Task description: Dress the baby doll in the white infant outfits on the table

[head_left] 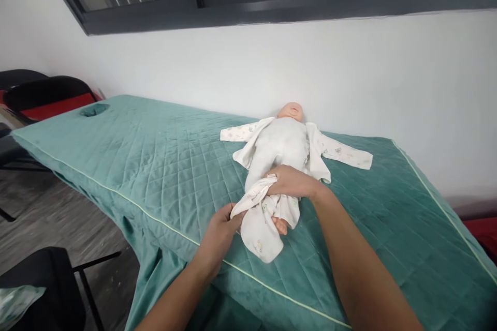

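A baby doll [281, 139] with a white cloth body lies on its back, its head towards the wall. Under it an open white baby shirt [341, 152] is spread, both sleeves stretched out sideways. White printed baby pants [262, 232] are bunched around the doll's lower legs, and one bare foot [280, 225] shows beside the fabric. My left hand [225, 222] pinches the edge of the pants on the left. My right hand [291, 182] is closed on the bunched upper part of the pants, over the legs; its fingertips are partly hidden by cloth.
The doll rests on a bed with a green quilted cover [166, 155], whose piped front edge runs below my forearms. A white wall and a dark window frame [248, 8] stand behind. Black chairs [42, 289] are at the left, one with a patterned cloth [17, 302].
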`<state>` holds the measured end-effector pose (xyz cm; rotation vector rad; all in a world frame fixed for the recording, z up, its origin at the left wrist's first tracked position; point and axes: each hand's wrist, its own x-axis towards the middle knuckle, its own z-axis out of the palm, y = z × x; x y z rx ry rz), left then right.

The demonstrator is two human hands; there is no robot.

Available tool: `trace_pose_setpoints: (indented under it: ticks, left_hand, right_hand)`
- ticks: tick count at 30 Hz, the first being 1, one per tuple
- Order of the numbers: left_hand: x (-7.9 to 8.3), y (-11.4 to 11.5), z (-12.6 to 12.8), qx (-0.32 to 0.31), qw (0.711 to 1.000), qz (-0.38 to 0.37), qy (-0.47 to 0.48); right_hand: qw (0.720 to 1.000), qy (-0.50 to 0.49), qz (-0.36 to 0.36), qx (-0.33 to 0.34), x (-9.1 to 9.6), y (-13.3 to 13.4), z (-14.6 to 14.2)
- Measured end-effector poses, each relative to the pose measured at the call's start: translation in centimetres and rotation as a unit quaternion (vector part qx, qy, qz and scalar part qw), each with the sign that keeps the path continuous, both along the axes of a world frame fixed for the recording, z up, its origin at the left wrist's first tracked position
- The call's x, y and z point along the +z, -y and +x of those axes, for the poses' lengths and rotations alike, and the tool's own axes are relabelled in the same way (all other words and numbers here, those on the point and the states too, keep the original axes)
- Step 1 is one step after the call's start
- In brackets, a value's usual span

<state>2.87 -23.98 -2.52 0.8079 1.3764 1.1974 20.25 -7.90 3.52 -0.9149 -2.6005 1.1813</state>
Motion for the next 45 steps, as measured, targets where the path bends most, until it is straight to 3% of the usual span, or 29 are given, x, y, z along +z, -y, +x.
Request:
trace_pose_setpoints:
  ticks: [6,12,18,27,36,45]
  left_hand:
    - [-0.8,-0.4,-0.3,-0.001,0.998,0.05,0.023]
    - [-1.1,-1.8,-1.3,-0.034,0.99,0.108,-0.087]
    - [-0.9,-5.1,-3.1,-0.032,0.97,0.164,-0.175]
    - [-0.9,-9.1,-4.0,-0.03,0.935,0.237,-0.264]
    - [-0.4,-12.2,-3.8,-0.042,0.856,0.323,-0.403]
    - [-1.0,-14.2,-4.0,-0.055,0.828,0.301,-0.47]
  right_hand:
    - [0.999,-0.005,-0.045,-0.021,0.4,0.3,0.2]
    - [0.996,-0.031,-0.088,-0.015,0.4,0.3,0.5]
    - [0.992,-0.057,-0.108,-0.015,0.2,0.1,0.5]
    - [0.993,-0.091,-0.07,-0.04,-0.7,-0.6,0.6]
    - [0.986,-0.133,-0.017,-0.103,-1.0,-0.8,0.4]
    - [0.976,-0.149,0.007,-0.16,-1.3,-1.5,0.0]
